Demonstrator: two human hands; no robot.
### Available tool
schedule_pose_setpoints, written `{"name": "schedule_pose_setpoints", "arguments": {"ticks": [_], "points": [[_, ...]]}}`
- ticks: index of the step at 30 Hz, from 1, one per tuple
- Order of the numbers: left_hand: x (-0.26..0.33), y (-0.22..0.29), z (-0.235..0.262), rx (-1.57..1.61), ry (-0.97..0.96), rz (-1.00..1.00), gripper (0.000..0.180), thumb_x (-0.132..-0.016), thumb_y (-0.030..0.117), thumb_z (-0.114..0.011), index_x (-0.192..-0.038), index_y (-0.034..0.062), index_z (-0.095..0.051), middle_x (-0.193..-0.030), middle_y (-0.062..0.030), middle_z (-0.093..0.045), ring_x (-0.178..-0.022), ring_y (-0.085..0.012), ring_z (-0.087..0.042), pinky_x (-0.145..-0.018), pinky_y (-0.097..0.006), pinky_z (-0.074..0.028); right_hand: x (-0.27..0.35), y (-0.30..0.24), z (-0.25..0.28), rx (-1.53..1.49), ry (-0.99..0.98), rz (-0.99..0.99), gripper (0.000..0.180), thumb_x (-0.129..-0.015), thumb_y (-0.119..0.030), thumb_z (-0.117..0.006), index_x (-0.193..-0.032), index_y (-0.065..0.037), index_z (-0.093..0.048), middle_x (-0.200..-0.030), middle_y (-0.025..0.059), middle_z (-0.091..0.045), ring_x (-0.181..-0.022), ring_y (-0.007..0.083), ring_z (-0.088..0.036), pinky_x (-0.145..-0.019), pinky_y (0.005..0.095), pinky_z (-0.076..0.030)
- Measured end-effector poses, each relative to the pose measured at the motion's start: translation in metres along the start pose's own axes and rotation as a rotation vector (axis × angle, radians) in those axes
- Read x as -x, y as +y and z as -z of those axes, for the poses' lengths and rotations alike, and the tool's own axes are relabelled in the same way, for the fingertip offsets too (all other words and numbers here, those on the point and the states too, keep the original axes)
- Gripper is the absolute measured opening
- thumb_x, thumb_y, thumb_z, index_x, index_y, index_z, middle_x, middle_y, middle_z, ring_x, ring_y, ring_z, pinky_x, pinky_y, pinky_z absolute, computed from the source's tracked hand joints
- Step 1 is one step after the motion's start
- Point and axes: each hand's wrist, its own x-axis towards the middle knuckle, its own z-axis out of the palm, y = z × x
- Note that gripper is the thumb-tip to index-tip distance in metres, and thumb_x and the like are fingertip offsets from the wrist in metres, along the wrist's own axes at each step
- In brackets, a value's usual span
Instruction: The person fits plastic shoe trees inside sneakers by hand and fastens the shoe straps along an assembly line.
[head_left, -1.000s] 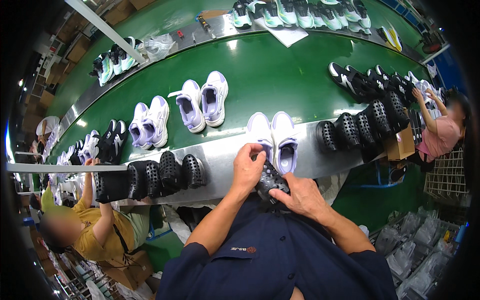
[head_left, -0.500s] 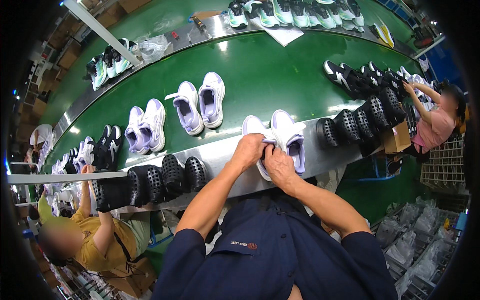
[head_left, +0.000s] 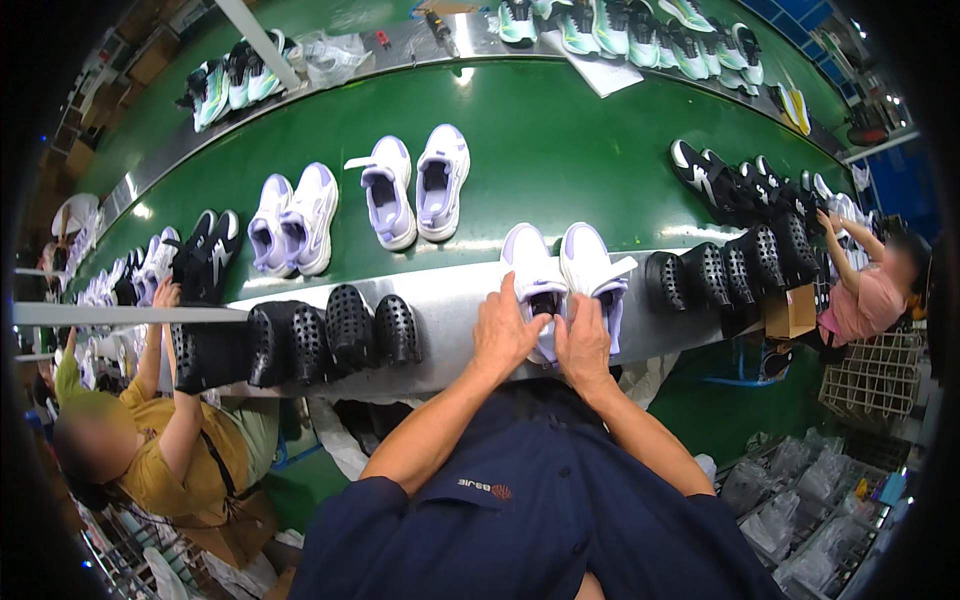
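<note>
Two white-and-lavender sneakers stand side by side on the metal ledge in front of me, toes pointing away. My left hand (head_left: 503, 328) grips the left sneaker (head_left: 528, 255), its index finger along the outer side and its thumb at the collar. My right hand (head_left: 585, 340) has its fingers at the inner side of that sneaker's opening, close against the right sneaker (head_left: 587, 250). The right sneaker's white strap (head_left: 618, 269) sticks out loose to the right. My hands partly cover both heels.
Black perforated shoe forms (head_left: 347, 325) line the ledge at left, and more forms (head_left: 708, 272) at right. Two more sneaker pairs stand on the green belt (head_left: 560, 130). Black shoes (head_left: 702, 172) stand at the far right. Co-workers sit on either side, one in mustard (head_left: 215, 450), one in pink (head_left: 868, 295).
My hands have left the left sneaker's strap and moved down to its sides and collar. The strap now lies across the shoe. The view has shifted slightly.
</note>
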Motion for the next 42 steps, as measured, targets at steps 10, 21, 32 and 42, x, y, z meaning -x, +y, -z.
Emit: {"name": "schedule_pose_setpoints", "arguments": {"ticks": [10, 21, 32, 42], "points": [[0.003, -0.039, 0.001, -0.015, 0.06, -0.168, 0.057, -0.077, -0.001, -0.062, -0.131, 0.0088, -0.05, -0.101, -0.0201, -0.058, -0.094, -0.0415, -0.06, -0.08, -0.05, -0.05, -0.048, 0.006, -0.007, -0.277, -0.224, 0.191, 0.059, -0.073, 0.006, -0.057, -0.131, -0.003, -0.05, -0.123, 0.0206, -0.055, -0.112, 0.0374, -0.055, -0.097, 0.0413, -0.044], [-0.001, -0.039, -0.009, 0.18, 0.189, -0.108, 0.033, -0.078, -0.004, -0.062, -0.109, 0.007, -0.056, -0.088, -0.0167, -0.059, -0.083, -0.0383, -0.06, -0.075, -0.046, -0.049, -0.05, 0.0, -0.021, -0.173, -0.399, 0.591, 0.031, -0.068, 0.004, -0.056, -0.096, -0.008, -0.063, -0.102, 0.0097, -0.062, -0.107, 0.034, -0.053, -0.095, 0.0423, -0.041], [-0.007, 0.014, 0.017, -0.355, 0.02, -0.624, 0.028, -0.075, 0.011, -0.071, -0.103, 0.0147, -0.07, -0.112, -0.008, -0.058, -0.105, -0.0274, -0.054, -0.083, -0.039, -0.046, -0.053, 0.035, -0.002, -0.883, -0.286, -0.354, 0.037, -0.099, -0.029, -0.045, -0.099, 0.002, -0.065, -0.09, 0.0097, -0.061, -0.086, 0.0223, -0.056, -0.083, 0.0345, -0.044], [-0.005, 0.003, 0.017, -0.646, -0.252, -0.963, 0.024, -0.073, 0.011, -0.064, -0.095, 0.0038, -0.068, -0.097, -0.0109, -0.057, -0.096, -0.027, -0.055, -0.081, -0.038, -0.046, -0.056, 0.039, 0.004, -0.826, -0.453, -0.45, 0.035, -0.096, -0.031, -0.053, -0.086, 0.001, -0.06, -0.085, 0.0098, -0.063, -0.067, 0.0176, -0.058, -0.066, 0.0286, -0.05]]}}
